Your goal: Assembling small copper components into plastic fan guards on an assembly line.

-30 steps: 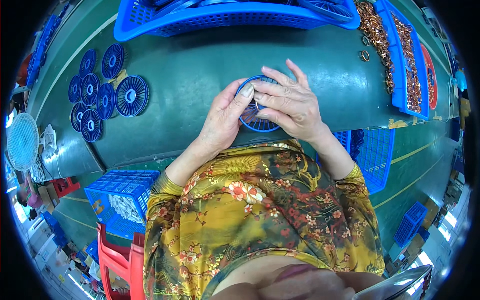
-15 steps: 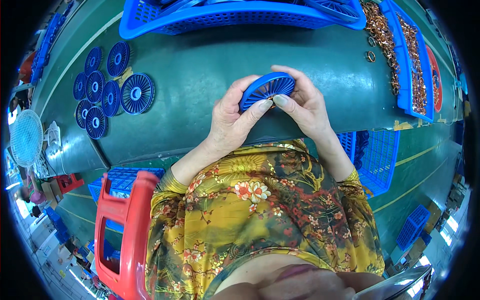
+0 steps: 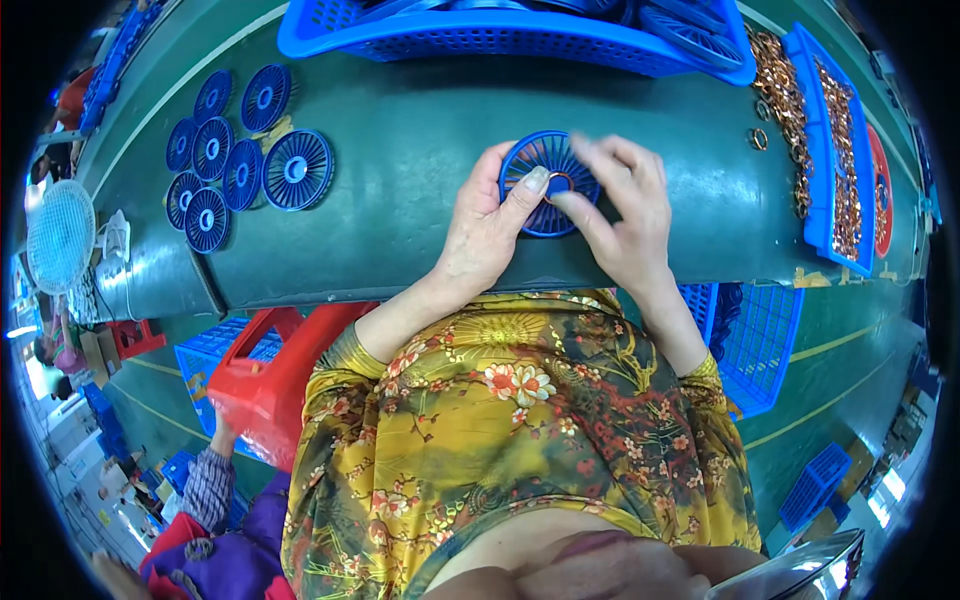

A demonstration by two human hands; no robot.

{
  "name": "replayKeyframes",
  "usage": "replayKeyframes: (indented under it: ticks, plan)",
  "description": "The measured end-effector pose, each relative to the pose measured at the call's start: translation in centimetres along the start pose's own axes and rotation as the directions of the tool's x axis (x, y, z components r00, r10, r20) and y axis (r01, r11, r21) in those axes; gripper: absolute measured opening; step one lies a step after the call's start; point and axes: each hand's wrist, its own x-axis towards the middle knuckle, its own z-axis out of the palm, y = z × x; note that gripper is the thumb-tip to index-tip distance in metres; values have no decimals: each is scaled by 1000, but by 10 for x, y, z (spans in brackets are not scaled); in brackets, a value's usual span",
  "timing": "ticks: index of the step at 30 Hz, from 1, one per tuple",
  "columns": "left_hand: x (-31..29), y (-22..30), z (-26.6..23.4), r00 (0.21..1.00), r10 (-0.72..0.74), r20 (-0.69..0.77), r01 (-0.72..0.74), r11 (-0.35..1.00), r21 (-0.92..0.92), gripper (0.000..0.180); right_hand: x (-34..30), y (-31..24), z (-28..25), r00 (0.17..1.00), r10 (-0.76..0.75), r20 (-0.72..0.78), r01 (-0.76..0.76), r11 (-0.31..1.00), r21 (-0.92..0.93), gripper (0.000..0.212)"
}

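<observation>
The fingers of the left hand [image 3: 478, 228] grip a blue spoked wheel [image 3: 545, 158] by its left rim, the thumb laid across the face toward the hub, its nail beside a copper-coloured ring [image 3: 560, 174] that sits around the middle. The right hand [image 3: 632, 208] is blurred: its fingers are lifted apart from the thumb over the right edge of the wheel and close on nothing, while the thumb tip lies beside the ring; whether it touches cannot be told. The wheel is tilted slightly, in the upper middle of the frame, above the near edge of a green surface [image 3: 400, 170].

In the upper left, eight more spoked wheels [image 3: 212, 149] lie clustered on the surface, the largest at the right of the group. Along the top edge stands a blue basket [image 3: 540, 45] holding blue wheels. In the upper right, a heap of copper-coloured rings [image 3: 787, 100] lies next to a long blue tray [image 3: 817, 222] of similar pieces.

Lower left, a red stool [image 3: 255, 385] leans in front of a blue crate [image 3: 198, 350], with a co-worker's hand [image 3: 223, 438] at its lower edge. Another blue crate [image 3: 765, 345] stands below the surface at right.
</observation>
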Motion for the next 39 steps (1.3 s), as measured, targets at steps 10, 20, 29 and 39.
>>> replayKeyframes:
  ticks: [10, 20, 29, 39]
  plan:
    - [-4, 5, -11, 983, -169, 74, 168, 986, 12, 39, -10, 3, 7, 996, -85, -4, 85, 995, 50, 30]
    - [-4, 19, -4, 975, -120, 188, 113, 993, 46, 44, -4, 20, -11, 979, -109, 174, 32, 918, 395, 26]
    - [-6, 7, -1, 972, 170, 165, -215, 924, 316, 39, -11, 9, -10, 798, 335, 501, -597, 332, 730, 42]
    - [-1, 5, 2, 984, 150, 99, -170, 955, 242, 37, -8, 2, 4, 787, 444, 429, -599, 385, 702, 29]
